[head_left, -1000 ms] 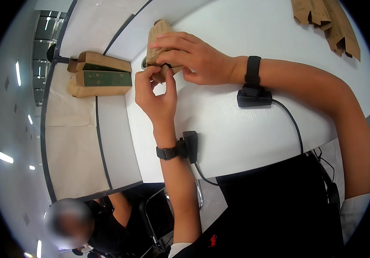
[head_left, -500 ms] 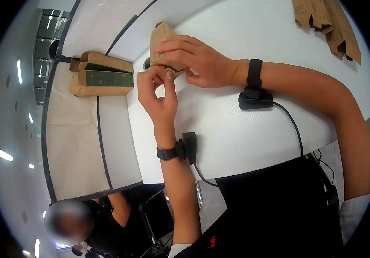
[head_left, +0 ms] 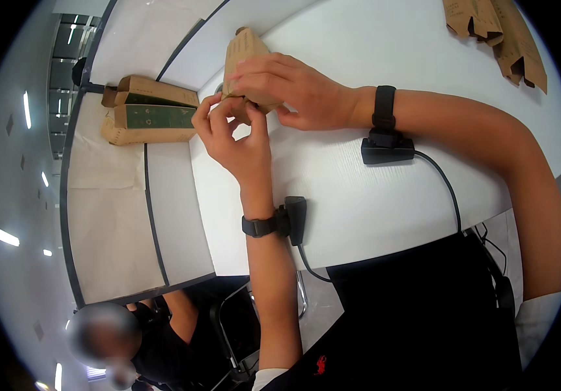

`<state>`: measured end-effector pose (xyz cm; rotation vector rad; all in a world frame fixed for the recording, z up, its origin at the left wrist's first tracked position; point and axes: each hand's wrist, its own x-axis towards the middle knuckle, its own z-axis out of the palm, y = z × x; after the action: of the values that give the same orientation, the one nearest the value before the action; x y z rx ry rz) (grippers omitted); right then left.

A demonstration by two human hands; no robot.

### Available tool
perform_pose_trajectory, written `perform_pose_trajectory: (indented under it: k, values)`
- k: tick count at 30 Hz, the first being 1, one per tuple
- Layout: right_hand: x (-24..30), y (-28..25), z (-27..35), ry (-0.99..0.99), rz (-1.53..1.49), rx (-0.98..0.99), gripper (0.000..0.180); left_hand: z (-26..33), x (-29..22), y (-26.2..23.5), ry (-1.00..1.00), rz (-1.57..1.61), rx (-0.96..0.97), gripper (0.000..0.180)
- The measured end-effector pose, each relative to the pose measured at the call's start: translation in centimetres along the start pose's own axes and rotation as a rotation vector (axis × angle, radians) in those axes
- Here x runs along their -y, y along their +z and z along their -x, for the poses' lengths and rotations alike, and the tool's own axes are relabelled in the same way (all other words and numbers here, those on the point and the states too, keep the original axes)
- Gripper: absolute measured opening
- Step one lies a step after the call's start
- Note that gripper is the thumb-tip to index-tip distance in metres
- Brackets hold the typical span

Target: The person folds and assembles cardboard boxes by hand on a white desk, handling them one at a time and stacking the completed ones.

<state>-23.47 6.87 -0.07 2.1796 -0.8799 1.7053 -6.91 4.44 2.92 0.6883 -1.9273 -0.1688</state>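
Observation:
A brown cardboard box (head_left: 244, 47) stands at the far left of the white table, held between my two hands. My right hand (head_left: 296, 88) is closed round its right side, with the fingers laid across the front face. At the near end of the box, my left hand (head_left: 236, 133) pinches a flap with thumb and fingers bent. The near end shows a dark gap between flaps, and part of it is hidden behind my fingers.
Two brown and green boxes (head_left: 156, 117) rest by the partition (head_left: 108, 228) on the left. Flattened cardboard boxes (head_left: 511, 49) lie at the far right of the white table (head_left: 371, 208). Black cables (head_left: 446, 186) run from both wrist devices. Another person (head_left: 163, 332) sits beyond the partition.
My left hand has shifted slightly left and up at the box's near end, and its fingers have changed position on the flap. My right hand stays on the box, which has tilted a little.

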Motion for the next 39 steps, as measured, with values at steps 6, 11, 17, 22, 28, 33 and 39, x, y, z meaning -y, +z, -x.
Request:
perform_pose_trajectory:
  k: [6, 11, 17, 22, 28, 33, 39]
  values:
    - [0.1, 0.0, 0.2, 0.201, 0.017, -0.107, 0.078, -0.1, 0.4, 0.0, -0.072, 0.317, -0.004, 0.030]
    - [0.4, -0.2, 0.6, 0.292, 0.076, -0.051, 0.082, 0.4, 0.4, 0.4, -0.131, 0.322, -0.010, 0.034]
    - [-0.7, 0.7, 1.7, 0.447, -0.023, -0.084, 0.090, 0.6, 0.4, 1.0, -0.172, 0.268, 0.101, 0.035]
    - [-0.4, 0.1, 0.7, 0.406, -0.029, -0.076, 0.093, 0.3, 2.5, -0.1, -0.146, 0.351, 0.188, 0.028]
    - [-0.1, -0.1, 0.8, 0.503, 0.026, -0.105, 0.077, 0.0, 6.1, -1.6, -0.281, 0.046, -0.159, 0.032]
    - [0.5, -2.1, 0.0, 0.440, 0.082, -0.037, 0.065, 1.1, 15.0, -2.5, -0.642, -0.093, -0.452, 0.062]
    - [1.2, -8.5, -2.2, 0.657, -0.034, 0.183, 0.067, -0.2, 17.8, -3.1, -0.682, -0.075, -0.511, 0.079]
